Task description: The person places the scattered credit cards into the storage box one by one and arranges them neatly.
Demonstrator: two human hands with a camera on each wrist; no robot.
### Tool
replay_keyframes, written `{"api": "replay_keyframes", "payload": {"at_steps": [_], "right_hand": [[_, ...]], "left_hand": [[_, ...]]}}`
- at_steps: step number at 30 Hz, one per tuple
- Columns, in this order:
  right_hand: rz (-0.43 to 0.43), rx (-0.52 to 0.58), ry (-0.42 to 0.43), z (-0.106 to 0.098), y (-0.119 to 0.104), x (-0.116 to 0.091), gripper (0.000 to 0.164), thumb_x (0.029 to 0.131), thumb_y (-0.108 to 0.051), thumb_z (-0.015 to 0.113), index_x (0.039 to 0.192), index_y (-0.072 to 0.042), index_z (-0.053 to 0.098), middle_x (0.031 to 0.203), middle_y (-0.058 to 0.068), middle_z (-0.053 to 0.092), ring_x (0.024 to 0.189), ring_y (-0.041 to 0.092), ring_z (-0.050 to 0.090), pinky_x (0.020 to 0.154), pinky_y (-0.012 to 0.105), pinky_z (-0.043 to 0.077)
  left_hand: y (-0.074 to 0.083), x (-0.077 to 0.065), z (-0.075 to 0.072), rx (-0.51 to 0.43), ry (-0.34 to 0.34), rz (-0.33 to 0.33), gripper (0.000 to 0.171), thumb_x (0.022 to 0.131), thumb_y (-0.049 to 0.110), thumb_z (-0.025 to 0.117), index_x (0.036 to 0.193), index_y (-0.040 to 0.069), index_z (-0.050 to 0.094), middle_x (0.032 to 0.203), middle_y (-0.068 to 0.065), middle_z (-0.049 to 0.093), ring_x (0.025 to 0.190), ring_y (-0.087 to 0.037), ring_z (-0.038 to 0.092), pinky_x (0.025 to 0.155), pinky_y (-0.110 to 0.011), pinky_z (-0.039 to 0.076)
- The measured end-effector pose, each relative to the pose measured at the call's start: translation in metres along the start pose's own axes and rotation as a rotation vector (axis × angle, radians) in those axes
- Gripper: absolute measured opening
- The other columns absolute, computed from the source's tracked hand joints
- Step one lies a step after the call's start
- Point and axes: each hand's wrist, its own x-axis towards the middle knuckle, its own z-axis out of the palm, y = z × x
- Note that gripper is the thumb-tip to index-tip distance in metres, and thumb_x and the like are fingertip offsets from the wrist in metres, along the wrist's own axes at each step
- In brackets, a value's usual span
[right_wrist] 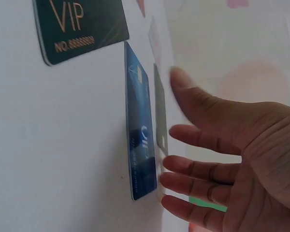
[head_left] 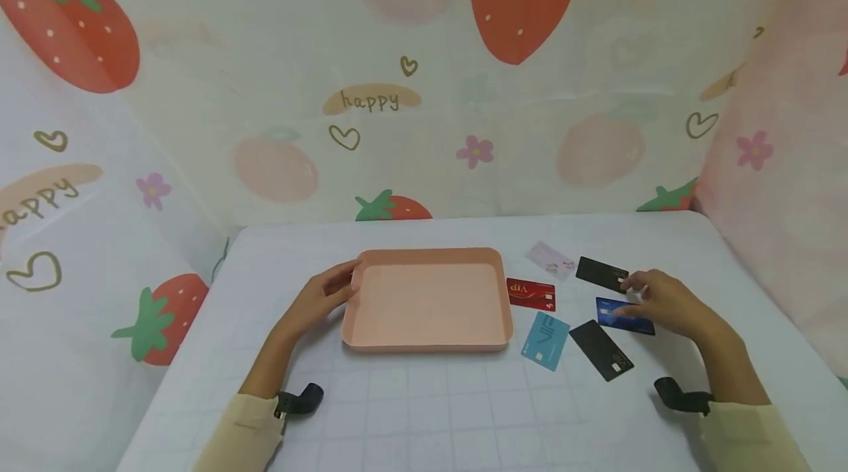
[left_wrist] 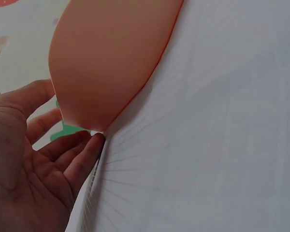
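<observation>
A shallow pink tray (head_left: 427,303) lies on the white table. My left hand (head_left: 329,291) touches its left rim, thumb and fingers at the edge, as the left wrist view also shows on the tray (left_wrist: 106,58). Over the cards at the right is my right hand (head_left: 669,303), fingers spread and holding nothing. Nearest to it are a blue card (head_left: 626,315) and a black card (head_left: 599,273). In the right wrist view the blue card (right_wrist: 141,130) lies flat beside the fingertips.
Left of these lie a red VIP card (head_left: 531,294), a light blue card (head_left: 546,341), a pale pink card (head_left: 551,260) and a second black card (head_left: 601,350). The red card is right beside the tray. A strawberry-printed cloth (head_left: 411,126) hangs behind the table.
</observation>
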Motion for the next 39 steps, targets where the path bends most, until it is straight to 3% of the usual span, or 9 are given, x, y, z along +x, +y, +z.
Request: {"api": "replay_keyframes", "payload": {"at_steps": [4,11,17,20,25,32,39], "right_hand": [[-0.009,-0.008,-0.035,-0.004,0.001,-0.002,0.052,0.076,-0.024,0.090,0.113,0.004,0.066,0.108,0.022,0.064,0.100,0.041,0.059,0.080,0.055,0.052],[-0.007,-0.013,-0.069,-0.006,0.000,-0.007,0.053,0.073,-0.019,0.091,0.115,0.002,0.067,0.109,0.021,0.062,0.101,0.041,0.058,0.080,0.054,0.053],[0.034,-0.024,-0.112,-0.003,0.000,-0.008,0.060,0.069,-0.024,0.094,0.117,-0.001,0.066,0.115,0.027,0.057,0.103,0.045,0.055,0.085,0.062,0.052],[0.039,-0.028,-0.120,-0.003,-0.001,-0.008,0.062,0.068,-0.023,0.095,0.118,-0.001,0.065,0.117,0.030,0.054,0.105,0.048,0.055,0.088,0.066,0.050],[0.021,-0.064,-0.121,-0.003,-0.003,-0.006,0.061,0.067,-0.018,0.095,0.117,-0.001,0.064,0.119,0.032,0.054,0.108,0.050,0.055,0.093,0.070,0.047],[0.000,-0.084,-0.106,-0.002,-0.006,-0.005,0.047,0.066,-0.012,0.094,0.104,-0.003,0.066,0.115,0.029,0.055,0.103,0.045,0.055,0.092,0.068,0.047],[0.033,-0.085,-0.100,0.000,-0.006,-0.006,0.048,0.066,-0.012,0.094,0.103,0.000,0.064,0.110,0.027,0.058,0.100,0.043,0.057,0.091,0.067,0.048]], "left_hand": [[-0.003,0.000,0.000,-0.023,-0.021,0.045,0.057,0.101,0.014,0.064,0.153,0.002,0.043,0.157,-0.018,0.042,0.142,-0.037,0.043,0.114,-0.048,0.037],[-0.009,-0.001,-0.001,-0.038,-0.033,0.042,0.061,0.100,0.013,0.065,0.155,0.004,0.040,0.158,-0.019,0.039,0.143,-0.037,0.041,0.113,-0.028,0.039],[-0.012,-0.004,-0.001,-0.063,-0.059,0.041,0.064,0.099,0.011,0.066,0.156,0.005,0.037,0.160,-0.018,0.037,0.145,-0.038,0.038,0.116,-0.042,0.035],[-0.014,-0.003,-0.001,-0.066,-0.054,0.043,0.065,0.099,0.011,0.067,0.156,0.006,0.038,0.159,-0.018,0.038,0.144,-0.038,0.040,0.114,-0.041,0.037],[-0.016,-0.003,-0.001,-0.064,-0.043,0.046,0.066,0.097,0.010,0.068,0.156,0.007,0.039,0.158,-0.019,0.040,0.143,-0.038,0.042,0.112,-0.033,0.040],[-0.016,-0.003,0.000,-0.085,-0.044,0.053,0.066,0.098,0.010,0.068,0.156,0.007,0.039,0.158,-0.019,0.040,0.143,-0.038,0.042,0.112,-0.037,0.040],[-0.016,-0.004,0.000,-0.093,-0.047,0.044,0.066,0.097,0.012,0.069,0.156,0.008,0.039,0.159,-0.018,0.039,0.143,-0.037,0.042,0.109,-0.026,0.042]]}}
